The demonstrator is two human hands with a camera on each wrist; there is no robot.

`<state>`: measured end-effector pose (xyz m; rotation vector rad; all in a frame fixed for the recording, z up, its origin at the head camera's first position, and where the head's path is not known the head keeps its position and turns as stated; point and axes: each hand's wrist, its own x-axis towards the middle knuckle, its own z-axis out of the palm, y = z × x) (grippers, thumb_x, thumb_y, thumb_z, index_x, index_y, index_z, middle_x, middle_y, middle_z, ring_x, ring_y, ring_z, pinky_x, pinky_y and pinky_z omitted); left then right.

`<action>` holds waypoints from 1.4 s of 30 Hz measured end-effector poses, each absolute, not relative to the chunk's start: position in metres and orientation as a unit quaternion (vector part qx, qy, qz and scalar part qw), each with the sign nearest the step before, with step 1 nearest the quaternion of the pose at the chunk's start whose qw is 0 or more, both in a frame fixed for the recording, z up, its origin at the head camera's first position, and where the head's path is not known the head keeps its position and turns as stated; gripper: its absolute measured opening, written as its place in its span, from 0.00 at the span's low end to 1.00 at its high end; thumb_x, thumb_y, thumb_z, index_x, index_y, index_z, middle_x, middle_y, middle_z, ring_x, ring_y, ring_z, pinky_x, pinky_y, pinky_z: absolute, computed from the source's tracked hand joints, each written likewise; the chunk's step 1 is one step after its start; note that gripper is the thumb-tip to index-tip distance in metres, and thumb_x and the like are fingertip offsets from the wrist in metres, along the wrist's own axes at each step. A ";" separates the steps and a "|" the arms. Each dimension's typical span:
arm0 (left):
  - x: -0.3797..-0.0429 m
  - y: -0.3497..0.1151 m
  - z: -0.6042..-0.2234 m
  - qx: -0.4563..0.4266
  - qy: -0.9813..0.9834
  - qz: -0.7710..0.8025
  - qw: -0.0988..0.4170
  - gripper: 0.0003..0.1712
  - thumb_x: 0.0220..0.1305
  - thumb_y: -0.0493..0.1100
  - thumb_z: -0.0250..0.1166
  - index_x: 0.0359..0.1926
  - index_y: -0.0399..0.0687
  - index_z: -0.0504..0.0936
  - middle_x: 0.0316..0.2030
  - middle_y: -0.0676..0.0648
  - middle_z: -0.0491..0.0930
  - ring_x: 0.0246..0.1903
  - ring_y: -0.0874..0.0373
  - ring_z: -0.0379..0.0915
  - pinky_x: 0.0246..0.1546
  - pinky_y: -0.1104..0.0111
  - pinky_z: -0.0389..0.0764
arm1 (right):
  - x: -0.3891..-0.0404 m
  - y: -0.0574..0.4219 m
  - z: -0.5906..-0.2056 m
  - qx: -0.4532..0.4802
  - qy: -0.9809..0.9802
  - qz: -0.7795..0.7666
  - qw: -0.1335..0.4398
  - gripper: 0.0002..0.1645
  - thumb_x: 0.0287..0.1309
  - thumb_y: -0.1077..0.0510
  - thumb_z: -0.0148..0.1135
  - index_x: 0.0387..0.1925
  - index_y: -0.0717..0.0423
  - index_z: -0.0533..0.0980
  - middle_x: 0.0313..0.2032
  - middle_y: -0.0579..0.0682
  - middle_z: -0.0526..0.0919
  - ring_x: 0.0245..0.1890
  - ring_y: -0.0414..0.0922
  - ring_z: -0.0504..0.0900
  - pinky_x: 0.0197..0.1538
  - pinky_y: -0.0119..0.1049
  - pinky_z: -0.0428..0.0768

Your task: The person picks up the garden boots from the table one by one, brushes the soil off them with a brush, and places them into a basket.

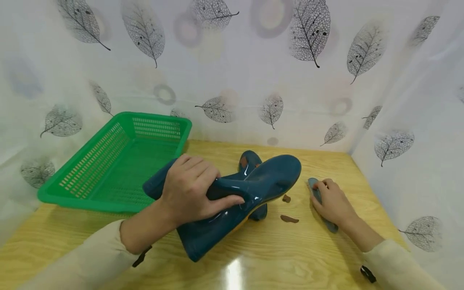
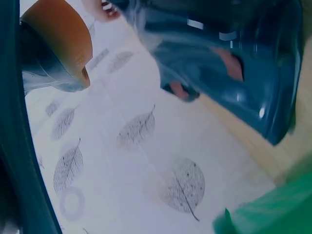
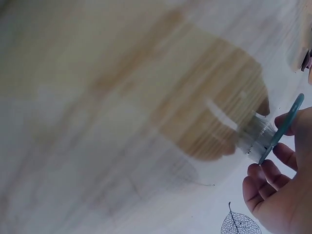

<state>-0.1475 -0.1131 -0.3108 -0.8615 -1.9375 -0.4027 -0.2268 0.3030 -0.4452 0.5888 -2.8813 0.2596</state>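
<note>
A glossy dark blue rubber boot point(image 1: 273, 175) is gripped in my left hand point(image 1: 190, 191), the thumb along its side. It tilts, with the toe up to the right and the shaft toward me. Its brown sole point(image 2: 63, 34) shows in the left wrist view. Behind it lies a second blue boot point(image 1: 248, 161) with brown patches; its shaft passes behind my left hand. At the right, my right hand point(image 1: 335, 203) holds a scrubbing brush point(image 1: 330, 226) by its grey-blue back, close over the table. Clear bristles point(image 3: 253, 139) show in the right wrist view.
A green plastic basket point(image 1: 112, 207) with slotted walls stands at the left on the wood-grain table point(image 1: 275, 257). Two brown pieces lie between boots and brush: a small lump point(image 1: 286, 198) and a longer strip point(image 1: 289, 218). A leaf-patterned white curtain point(image 1: 232, 72) borders the back and sides.
</note>
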 end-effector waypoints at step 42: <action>-0.168 -0.255 -0.267 -0.081 -0.830 -0.077 0.547 0.50 0.55 0.82 0.54 0.21 0.34 0.76 0.13 0.37 0.68 0.13 0.41 0.63 0.15 0.58 0.54 | -0.224 0.305 -0.447 0.225 -0.957 0.098 0.158 0.12 0.58 0.59 0.69 0.41 0.64 0.82 0.43 0.63 0.79 0.38 0.57 0.82 0.41 0.52 0.82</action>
